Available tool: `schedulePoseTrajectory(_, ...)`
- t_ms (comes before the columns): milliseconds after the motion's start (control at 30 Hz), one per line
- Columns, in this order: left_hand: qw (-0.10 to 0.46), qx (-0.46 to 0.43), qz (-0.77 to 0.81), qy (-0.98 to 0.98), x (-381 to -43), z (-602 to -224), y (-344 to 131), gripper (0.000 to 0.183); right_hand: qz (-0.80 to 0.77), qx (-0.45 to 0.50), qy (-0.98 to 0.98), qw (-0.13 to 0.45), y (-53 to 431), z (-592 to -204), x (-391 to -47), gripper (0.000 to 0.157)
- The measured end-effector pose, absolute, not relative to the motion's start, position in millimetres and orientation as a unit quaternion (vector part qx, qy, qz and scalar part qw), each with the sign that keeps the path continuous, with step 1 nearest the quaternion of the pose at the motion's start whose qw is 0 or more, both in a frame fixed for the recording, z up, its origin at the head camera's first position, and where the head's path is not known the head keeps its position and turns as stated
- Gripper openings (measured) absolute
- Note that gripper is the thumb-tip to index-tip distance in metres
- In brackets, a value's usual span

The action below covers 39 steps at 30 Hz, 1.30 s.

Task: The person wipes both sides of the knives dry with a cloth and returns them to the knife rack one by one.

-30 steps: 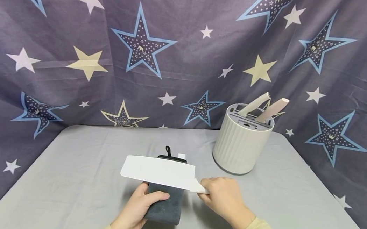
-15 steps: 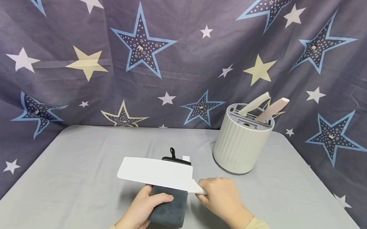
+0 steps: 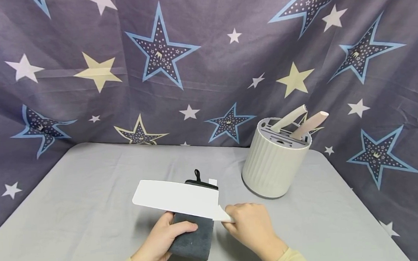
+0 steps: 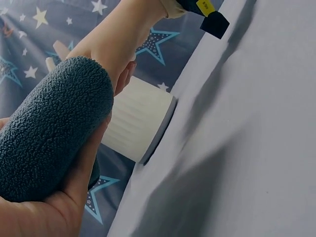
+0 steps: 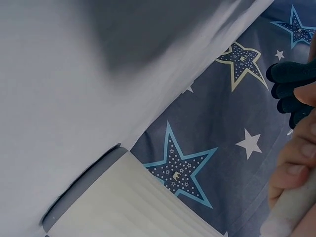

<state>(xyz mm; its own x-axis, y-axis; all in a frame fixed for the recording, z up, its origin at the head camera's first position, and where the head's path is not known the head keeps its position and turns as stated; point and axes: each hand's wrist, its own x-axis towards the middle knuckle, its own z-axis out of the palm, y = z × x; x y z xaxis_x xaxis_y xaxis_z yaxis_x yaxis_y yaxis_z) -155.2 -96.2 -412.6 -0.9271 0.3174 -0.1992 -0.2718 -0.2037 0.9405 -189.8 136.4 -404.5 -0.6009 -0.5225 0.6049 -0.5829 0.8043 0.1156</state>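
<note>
A cleaver (image 3: 177, 198) with a broad white-looking blade lies across a folded dark towel (image 3: 193, 239) in the head view. My right hand (image 3: 252, 225) grips its pale handle (image 5: 291, 212). From the left, my left hand (image 3: 159, 237) holds the towel, thumb on top and the other fingers mostly hidden beneath. The towel's thick rounded fold (image 4: 59, 123) fills the palm in the left wrist view, above the table. A black loop (image 3: 197, 174) and a white tag (image 3: 213, 182) stick out beyond the blade at the towel's far edge.
A cream ribbed knife block (image 3: 275, 162) stands at the back right of the table. Two handled tools, one with a cream handle (image 3: 289, 118) and one with a pinkish handle (image 3: 309, 125), stand in its slots. A star-patterned curtain (image 3: 205, 67) hangs behind the grey-covered table (image 3: 74, 214).
The left hand and towel have shifted slightly right and toward the person. The right hand has drawn the cleaver a little to the left across the towel. Both grips stay the same.
</note>
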Motion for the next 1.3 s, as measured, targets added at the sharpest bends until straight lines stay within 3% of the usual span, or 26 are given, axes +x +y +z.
schedulePoseTrajectory(1300, 0.165, -0.009, 0.778, 0.606, -160, -404, -130, 0.065, 0.049, 0.286, -0.904, 0.315, 151, -407, -189, 0.047)
